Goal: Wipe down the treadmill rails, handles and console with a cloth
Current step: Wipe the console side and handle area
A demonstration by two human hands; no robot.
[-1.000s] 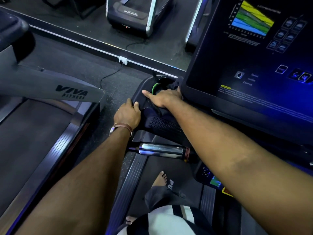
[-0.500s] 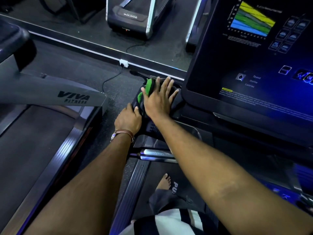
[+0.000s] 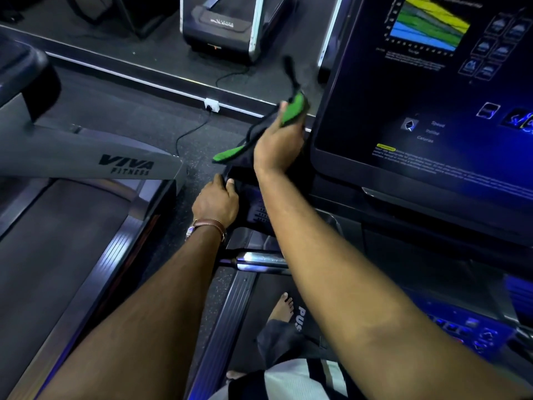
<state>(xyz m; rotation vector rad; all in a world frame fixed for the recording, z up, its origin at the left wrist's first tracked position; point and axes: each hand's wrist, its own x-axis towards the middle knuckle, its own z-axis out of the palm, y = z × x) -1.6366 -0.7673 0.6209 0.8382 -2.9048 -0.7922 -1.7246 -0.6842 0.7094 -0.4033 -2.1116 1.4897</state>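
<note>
My right hand [image 3: 278, 142] grips a dark cloth with green edging [image 3: 292, 109], lifted off the console's left side tray [image 3: 253, 203]; a strip of the cloth flies up, blurred. My left hand [image 3: 215, 202] holds the tray's left edge, fingers curled over it. The treadmill console screen [image 3: 432, 111] glows blue just right of the cloth. A chrome handle [image 3: 259, 259] runs below the tray, partly hidden by my right forearm. The side rail [image 3: 227, 319] runs down beside my bare foot [image 3: 284, 306].
A neighbouring treadmill with a grey VIVA FITNESS arm [image 3: 86, 160] and belt [image 3: 52, 241] stands on the left. A cable and socket [image 3: 211, 103] lie on the floor ahead. Another treadmill [image 3: 225, 27] shows beyond. A blue-lit button panel [image 3: 473, 330] sits lower right.
My right hand was pressing the cloth flat on the tray; now it has closed on the cloth and lifted it up toward the console's left edge. My left hand stays on the tray's edge.
</note>
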